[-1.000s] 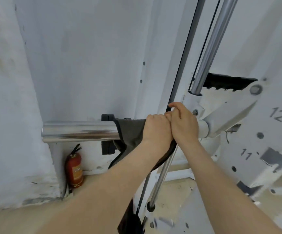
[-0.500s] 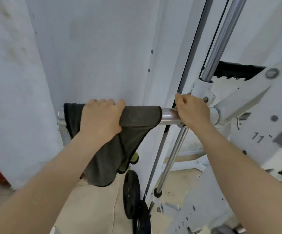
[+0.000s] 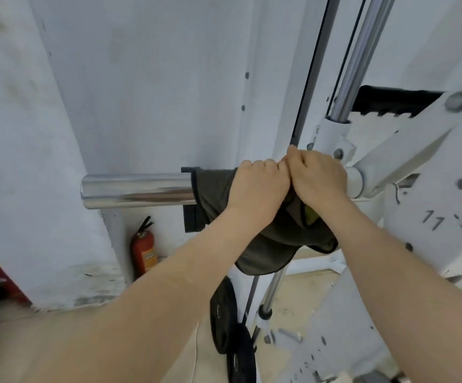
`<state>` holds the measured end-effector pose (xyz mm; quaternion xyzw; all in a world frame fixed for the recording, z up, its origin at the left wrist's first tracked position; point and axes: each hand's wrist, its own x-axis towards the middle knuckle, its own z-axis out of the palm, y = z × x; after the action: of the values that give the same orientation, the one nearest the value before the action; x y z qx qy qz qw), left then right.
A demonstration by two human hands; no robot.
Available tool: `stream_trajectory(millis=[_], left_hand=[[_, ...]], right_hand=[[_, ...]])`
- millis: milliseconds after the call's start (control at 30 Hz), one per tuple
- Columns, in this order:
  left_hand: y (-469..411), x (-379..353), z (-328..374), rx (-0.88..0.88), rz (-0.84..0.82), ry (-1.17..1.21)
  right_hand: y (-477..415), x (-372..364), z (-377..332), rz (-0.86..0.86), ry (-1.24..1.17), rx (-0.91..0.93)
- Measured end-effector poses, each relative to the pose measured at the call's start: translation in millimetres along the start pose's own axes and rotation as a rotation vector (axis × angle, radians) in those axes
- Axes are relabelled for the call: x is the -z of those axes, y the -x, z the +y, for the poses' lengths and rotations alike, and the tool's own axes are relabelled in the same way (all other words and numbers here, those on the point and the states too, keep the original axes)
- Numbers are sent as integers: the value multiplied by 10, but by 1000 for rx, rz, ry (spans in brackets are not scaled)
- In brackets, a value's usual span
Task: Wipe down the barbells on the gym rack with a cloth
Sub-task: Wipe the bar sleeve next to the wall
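A shiny chrome barbell sleeve [image 3: 137, 190] sticks out to the left from the white gym rack [image 3: 406, 150]. A dark grey cloth [image 3: 213, 189] is wrapped over the bar's inner part and hangs down below it. My left hand [image 3: 258, 186] grips the cloth around the bar. My right hand [image 3: 318, 178] clasps the bar right beside it, touching the left hand, next to the white rack joint. The bar under both hands is hidden.
A chrome guide rod [image 3: 362, 53] and a black cable run up the rack. A red fire extinguisher [image 3: 144, 250] stands by the white wall. Black weight plates [image 3: 229, 327] lean on the floor below. The numbered rack upright [image 3: 434, 222] is at right.
My left hand has slid the cloth rightward along the bar from its left end to beside my right hand, baring the chrome sleeve. The right hand stays put.
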<state>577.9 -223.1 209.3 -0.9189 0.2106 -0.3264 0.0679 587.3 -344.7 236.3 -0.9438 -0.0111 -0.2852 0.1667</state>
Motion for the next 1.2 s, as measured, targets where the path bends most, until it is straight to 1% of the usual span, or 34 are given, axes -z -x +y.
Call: stream_trajectory(millis=[33,100,167,200,300,333,400,467,500,567,633,667,700,767,800,833,867,933,967,1000,1033,1067,1100,1167,1200], left_hand=[[80,19,-137,-9,37,5],[328,74,-503,31,100,-27],[631,134,-930,96,108,-56],[773,183,-1146,135,71,-54],[1053,415,-1675,245,-151,31],[1111,464,-1800,293,-209,117],[1191,538,-1968,406,-326,401],[1223,569,-2066,469,-365,672],[1244,552,-2101,486,-369,757],[1296,482,-2134,542,-310,938],[1410,364,-2073,682,-178,1174],[1467,302,-2018,755,-119,1255],[1491,246,-1959,817,-66,1286],[1478,188,-1843,917,20,1289],[1460,206,-1807,961,58,1253],[1462,248,-1787,988,88,1175],[1491,310,-1772,994,102,1044],[1647,450,-1751,957,67,740],[1740,526,-1734,919,51,644],[1822,609,-1703,885,52,610],[1869,685,-1664,868,64,628],[1874,757,-1611,866,84,681],[1848,838,-1538,880,112,754],[1745,1016,-1366,880,111,965],[1696,1102,-1279,850,87,1135]], right_hand=[[-1,-9,3,6,19,9],[-6,-18,7,22,45,24],[-8,-23,5,42,53,28],[-12,-24,-6,44,54,24],[-4,-15,-22,33,59,10],[2,-22,-18,32,60,8],[13,-29,-8,37,69,4],[14,-32,3,39,71,0],[10,-31,6,33,55,-5],[-7,-28,7,21,8,-30],[-26,-15,15,8,-9,-43],[-29,-16,16,8,-10,-45],[-29,-12,10,9,-16,-49],[-22,-6,-3,-5,-41,-70],[-27,6,-4,-26,-55,-85],[-36,27,-6,-53,-65,-93],[-55,39,-4,-79,-70,-90],[-29,96,-75,-78,-61,-75],[26,123,-154,-44,-67,-53],[125,158,-289,1,-113,-16],[267,199,-484,19,-210,34],[451,252,-747,-38,-389,78],[670,304,-1059,-208,-620,92],[1086,358,-1642,-713,-1059,76],[1223,302,-1826,-842,-1233,55]])
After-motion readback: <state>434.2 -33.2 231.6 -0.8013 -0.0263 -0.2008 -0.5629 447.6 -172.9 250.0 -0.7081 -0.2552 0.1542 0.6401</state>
